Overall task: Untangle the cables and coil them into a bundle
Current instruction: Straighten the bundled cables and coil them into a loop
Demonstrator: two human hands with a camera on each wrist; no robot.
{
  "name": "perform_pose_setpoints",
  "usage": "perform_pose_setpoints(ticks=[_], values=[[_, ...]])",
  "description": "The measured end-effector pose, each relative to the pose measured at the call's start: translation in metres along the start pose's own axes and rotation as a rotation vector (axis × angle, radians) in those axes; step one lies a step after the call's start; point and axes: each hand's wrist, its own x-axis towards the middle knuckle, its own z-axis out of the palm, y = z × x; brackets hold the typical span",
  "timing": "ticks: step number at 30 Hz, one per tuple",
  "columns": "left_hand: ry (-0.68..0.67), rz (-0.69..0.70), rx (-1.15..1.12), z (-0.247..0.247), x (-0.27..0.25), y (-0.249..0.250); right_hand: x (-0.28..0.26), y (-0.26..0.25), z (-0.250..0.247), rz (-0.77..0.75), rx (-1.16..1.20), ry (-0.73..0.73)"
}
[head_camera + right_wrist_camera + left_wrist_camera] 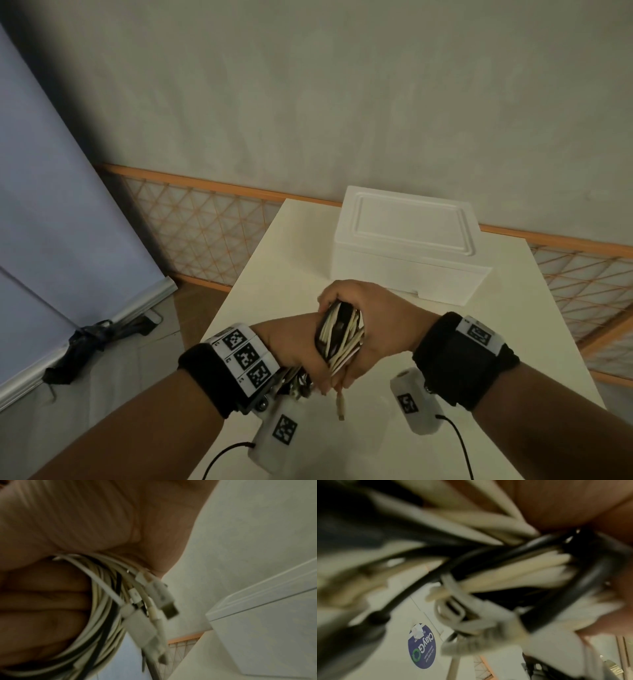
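Observation:
A coiled bundle of white and black cables (pixel 339 335) is held between both hands above the white table (pixel 274 274). My left hand (pixel 294 353) grips the bundle's lower left side. From the right, my right hand (pixel 373 315) has its fingers curled over the top of the coil. One white USB plug (pixel 340 407) hangs loose below the hands. In the right wrist view the coil (pixel 106 615) runs under curled fingers (pixel 42 601), with several plugs (pixel 164 601) sticking out. The left wrist view is a blurred close-up of the cables (pixel 505 574).
A white foam box (pixel 404 246) with its lid on stands at the back of the table, just beyond the hands. An orange lattice fence (pixel 205 219) runs behind the table. A blue-grey board (pixel 51 188) leans at the left, with dark cloth (pixel 89 339) on the floor.

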Motion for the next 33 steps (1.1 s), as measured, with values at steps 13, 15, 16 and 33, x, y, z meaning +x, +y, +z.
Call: perform_pose_setpoints(ticks=[13, 15, 16, 33], values=[[0.083, 0.115, -0.123, 0.02, 0.004, -0.03, -0.017, 0.009, 0.027, 0.097, 0.075, 0.087], [0.075, 0.143, -0.142, 0.023, 0.004, -0.029, -0.018, 0.008, 0.026, 0.082, 0.081, 0.086], [0.082, 0.157, -0.14, 0.024, 0.003, -0.029, -0.019, 0.008, 0.026, 0.074, 0.078, 0.087], [0.539, 0.28, -0.029, 0.026, -0.003, -0.046, -0.015, 0.019, 0.034, 0.149, 0.136, 0.234]])
